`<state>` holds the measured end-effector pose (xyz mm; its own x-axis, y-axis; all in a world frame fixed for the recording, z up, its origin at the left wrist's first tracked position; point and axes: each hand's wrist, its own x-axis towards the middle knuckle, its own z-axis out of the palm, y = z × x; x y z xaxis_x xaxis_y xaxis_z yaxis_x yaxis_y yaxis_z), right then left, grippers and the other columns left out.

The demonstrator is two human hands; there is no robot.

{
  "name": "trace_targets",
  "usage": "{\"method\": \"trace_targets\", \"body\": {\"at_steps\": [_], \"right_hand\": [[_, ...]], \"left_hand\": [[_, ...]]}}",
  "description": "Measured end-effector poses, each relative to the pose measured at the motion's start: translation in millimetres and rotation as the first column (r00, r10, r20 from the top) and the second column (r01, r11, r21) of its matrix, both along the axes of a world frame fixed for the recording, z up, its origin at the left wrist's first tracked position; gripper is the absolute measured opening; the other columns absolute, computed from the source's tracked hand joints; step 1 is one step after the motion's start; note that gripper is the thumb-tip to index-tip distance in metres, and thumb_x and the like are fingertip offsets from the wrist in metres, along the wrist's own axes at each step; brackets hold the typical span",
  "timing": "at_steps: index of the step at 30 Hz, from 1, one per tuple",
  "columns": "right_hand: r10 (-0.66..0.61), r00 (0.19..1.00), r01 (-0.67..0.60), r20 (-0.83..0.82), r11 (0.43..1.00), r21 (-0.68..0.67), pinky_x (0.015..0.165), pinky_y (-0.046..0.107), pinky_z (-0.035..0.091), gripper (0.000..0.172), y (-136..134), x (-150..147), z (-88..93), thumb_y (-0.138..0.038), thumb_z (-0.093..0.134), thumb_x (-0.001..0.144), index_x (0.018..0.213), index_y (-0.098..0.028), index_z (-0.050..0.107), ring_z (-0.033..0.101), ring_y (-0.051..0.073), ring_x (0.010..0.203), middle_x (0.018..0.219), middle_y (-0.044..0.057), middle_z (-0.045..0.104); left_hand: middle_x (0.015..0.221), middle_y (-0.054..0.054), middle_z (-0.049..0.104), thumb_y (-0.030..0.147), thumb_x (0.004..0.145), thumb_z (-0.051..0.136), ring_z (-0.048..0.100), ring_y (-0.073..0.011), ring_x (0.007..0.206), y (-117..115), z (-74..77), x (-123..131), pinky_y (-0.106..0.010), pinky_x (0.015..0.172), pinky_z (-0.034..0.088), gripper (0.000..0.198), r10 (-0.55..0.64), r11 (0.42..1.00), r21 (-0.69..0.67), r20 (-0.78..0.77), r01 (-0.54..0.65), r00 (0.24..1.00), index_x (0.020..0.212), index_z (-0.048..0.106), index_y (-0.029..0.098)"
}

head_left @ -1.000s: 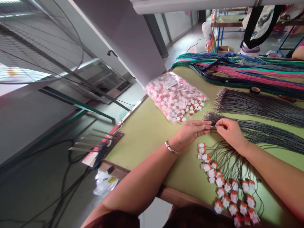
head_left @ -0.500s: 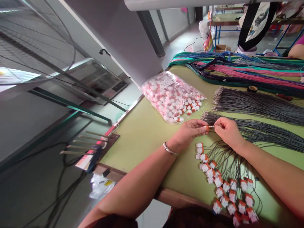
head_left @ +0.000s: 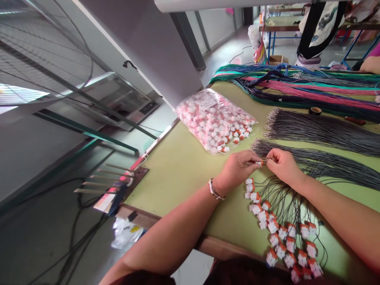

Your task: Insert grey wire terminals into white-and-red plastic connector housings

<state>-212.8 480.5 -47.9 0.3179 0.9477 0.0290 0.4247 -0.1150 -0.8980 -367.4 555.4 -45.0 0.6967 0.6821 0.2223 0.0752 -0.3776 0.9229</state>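
Observation:
My left hand pinches a small white and orange connector between thumb and fingers. Close on its right, my right hand is closed on the end of a thin dark wire, most of it hidden by my fingers. The wire tip meets the connector's orange side; how deep it sits I cannot tell. Below my hands lie several wired connectors, white with orange, their dark leads running up under my right wrist. Behind my fingers rests a bundle of grey wires with metal tips.
A clear bag of connectors lies on the green table. Another grey wire bundle, a roll of tape and long coloured wires are farther back. A rack with metal prongs stands at the left edge.
My left hand has turned over slightly, and the connector's white part now shows beside the orange. My right hand has shifted a little left and down, close against it.

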Motion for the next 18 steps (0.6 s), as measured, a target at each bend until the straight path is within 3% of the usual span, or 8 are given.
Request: {"method": "trace_targets", "body": {"at_steps": [3,7,12,18], "right_hand": [[0.027,1.000,-0.027,0.003,1.000,0.011,0.045,0.022,0.028,0.008,-0.6,-0.4,-1.1,-0.025,0.050,0.063,0.059,-0.018,0.053,0.036,0.008,0.046,0.049,-0.004,0.045],[0.077,0.996,-0.076,-0.054,0.997,0.010,0.045,0.021,0.027,0.011,-0.4,1.7,-1.0,-0.028,0.052,0.062,0.058,-0.018,0.053,0.035,0.007,0.047,0.048,-0.004,0.045],[0.020,0.984,-0.023,-0.179,1.000,-0.015,0.045,0.022,0.027,0.016,0.6,4.4,0.4,-0.033,0.053,0.062,0.062,-0.017,0.054,0.034,0.007,0.046,0.050,-0.005,0.045],[-0.015,0.989,0.011,-0.150,1.000,-0.026,0.046,0.023,0.026,0.014,0.8,2.9,2.9,-0.031,0.051,0.058,0.058,-0.017,0.053,0.034,0.007,0.047,0.050,-0.004,0.045]], "left_hand": [[0.075,-0.005,0.069,0.026,0.069,0.073,0.062,-0.0134,0.071,-0.5,-4.5,1.6,-0.026,0.069,0.051,0.012,-0.007,0.982,-0.187,0.026,0.012,1.000,0.073,0.070,0.015],[0.068,-0.003,0.067,0.033,0.061,0.080,0.061,-0.0113,0.064,1.7,-12.3,4.1,-0.025,0.066,0.052,0.028,-0.026,0.866,-0.495,0.091,0.068,0.996,0.074,0.067,0.012],[0.068,-0.003,0.068,0.033,0.059,0.082,0.062,-0.0100,0.062,5.6,-14.4,4.5,-0.024,0.066,0.052,0.032,0.008,0.815,-0.576,0.120,0.063,0.993,0.076,0.066,0.011],[0.069,-0.002,0.068,0.031,0.061,0.082,0.062,-0.0096,0.063,7.7,-17.0,2.9,-0.024,0.068,0.052,0.030,-0.001,0.809,-0.583,0.127,0.075,0.992,0.078,0.067,0.012]]}}
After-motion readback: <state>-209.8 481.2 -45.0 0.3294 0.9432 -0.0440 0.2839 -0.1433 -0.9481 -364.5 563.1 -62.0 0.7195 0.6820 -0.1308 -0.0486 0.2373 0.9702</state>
